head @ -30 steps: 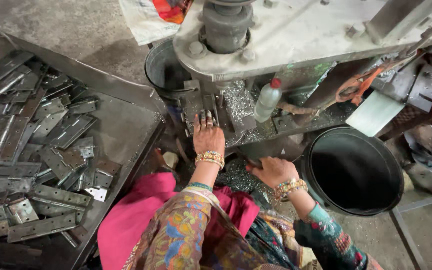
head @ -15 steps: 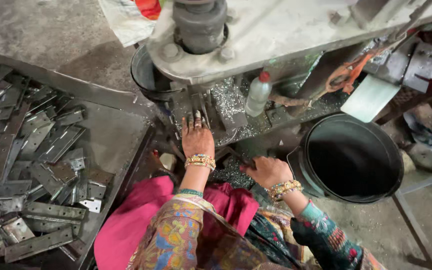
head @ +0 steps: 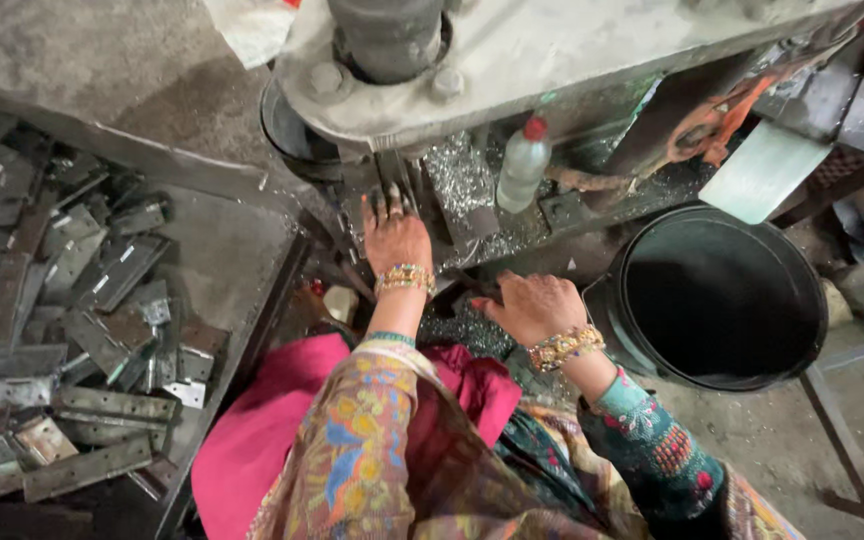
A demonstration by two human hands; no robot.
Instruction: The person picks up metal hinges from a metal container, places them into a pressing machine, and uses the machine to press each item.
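My left hand (head: 394,235) reaches under the head of a grey metal press machine (head: 552,50), fingers spread flat on a dark metal piece on the machine bed (head: 472,190). Whether it grips the piece is unclear. My right hand (head: 532,305) rests lower, at the front edge of the bed, fingers curled down over metal shavings; what it holds, if anything, is hidden. Both wrists wear gold bangles.
A tray (head: 202,260) at left holds several flat metal hinge plates (head: 82,330). A black bucket (head: 717,295) stands at right. A small plastic bottle with a red cap (head: 524,165) stands on the bed. Orange-handled pliers (head: 712,125) lie at upper right. Pink cloth covers my lap.
My left hand has stayed under the press head. My right hand has shifted slightly along the bed's front edge. The view has drifted, moving the scene a little leftward.
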